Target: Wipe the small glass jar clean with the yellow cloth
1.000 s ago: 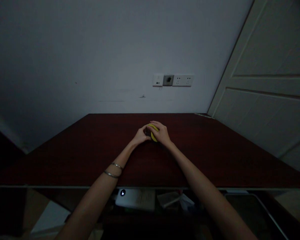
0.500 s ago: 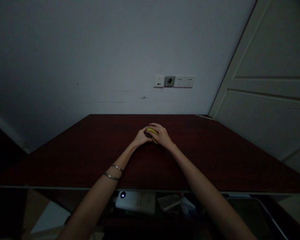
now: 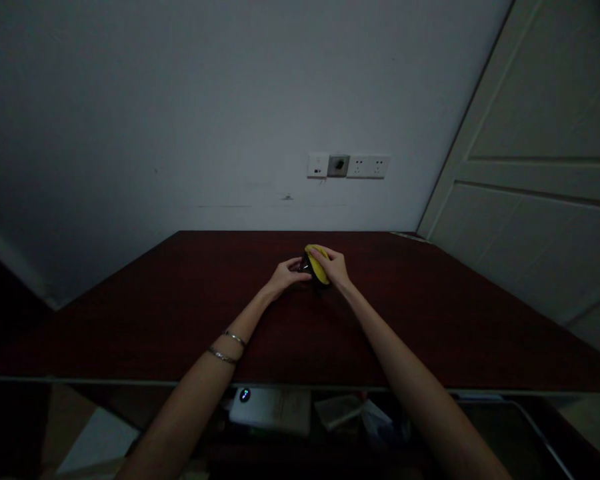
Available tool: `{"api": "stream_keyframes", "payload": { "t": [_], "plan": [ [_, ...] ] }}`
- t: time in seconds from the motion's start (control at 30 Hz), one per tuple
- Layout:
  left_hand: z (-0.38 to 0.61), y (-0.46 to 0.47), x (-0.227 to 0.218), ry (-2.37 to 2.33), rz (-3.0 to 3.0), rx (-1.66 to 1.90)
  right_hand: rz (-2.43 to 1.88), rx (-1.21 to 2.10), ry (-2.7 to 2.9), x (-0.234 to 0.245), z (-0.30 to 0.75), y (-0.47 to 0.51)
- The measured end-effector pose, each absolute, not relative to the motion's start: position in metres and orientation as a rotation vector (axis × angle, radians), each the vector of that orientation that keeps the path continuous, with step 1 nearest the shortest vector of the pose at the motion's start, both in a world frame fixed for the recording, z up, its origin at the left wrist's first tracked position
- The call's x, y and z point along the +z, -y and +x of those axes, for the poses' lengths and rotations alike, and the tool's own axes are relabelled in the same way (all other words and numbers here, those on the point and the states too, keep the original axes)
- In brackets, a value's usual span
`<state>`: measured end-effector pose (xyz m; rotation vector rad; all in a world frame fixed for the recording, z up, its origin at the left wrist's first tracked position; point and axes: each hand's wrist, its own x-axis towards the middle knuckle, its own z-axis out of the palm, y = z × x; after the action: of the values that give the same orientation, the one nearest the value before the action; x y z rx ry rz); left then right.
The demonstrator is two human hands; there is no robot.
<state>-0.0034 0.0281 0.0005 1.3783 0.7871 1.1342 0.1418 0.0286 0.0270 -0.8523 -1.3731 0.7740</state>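
Observation:
My right hand (image 3: 335, 268) is closed on a rounded, flat yellow piece with a dark edge (image 3: 320, 270), its thumb lying across the yellow face. The piece is tilted above the dark red tabletop (image 3: 180, 300). From the left, my left hand (image 3: 281, 279) grips a dark glossy object (image 3: 304, 265) between thumb and fingers. This object meets the dark side of the yellow piece, and I cannot tell whether the two are joined. Both items are too small and dim to name more exactly. Two bracelets (image 3: 223, 355) circle my left forearm.
Behind the table is a wall with a row of sockets (image 3: 349, 166). A panelled white door (image 3: 540, 173) stands at the right. Below the table's front edge lie a white device with a lit round display (image 3: 273, 410), plastic packets (image 3: 337, 410) and a dark framed panel (image 3: 505, 433).
My right hand has shifted slightly right and turned, bringing more of the yellow piece into view. More of the dark object now shows between the hands. My left hand has stayed nearly in place.

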Motion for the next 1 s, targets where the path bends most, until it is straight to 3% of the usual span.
{"api": "stream_keyframes", "payload": {
  "t": [0.23, 0.6, 0.87, 1.0],
  "plan": [
    [-0.003, -0.026, 0.0, -0.779, 1.309, 1.205, -0.649, 0.536, 1.594, 0.038, 0.138, -0.015],
    [-0.006, -0.021, 0.007, -0.711, 1.367, 1.127, -0.942, 0.732, 1.359, 0.033, 0.148, -0.032],
    [-0.005, -0.019, 0.005, -0.635, 1.304, 1.019, -0.996, 0.375, 1.299, 0.033, 0.164, -0.039],
    [-0.002, -0.018, 0.005, -0.672, 1.296, 1.045, -0.929, 0.51, 1.412, 0.03, 0.155, -0.038]
  ]
}}
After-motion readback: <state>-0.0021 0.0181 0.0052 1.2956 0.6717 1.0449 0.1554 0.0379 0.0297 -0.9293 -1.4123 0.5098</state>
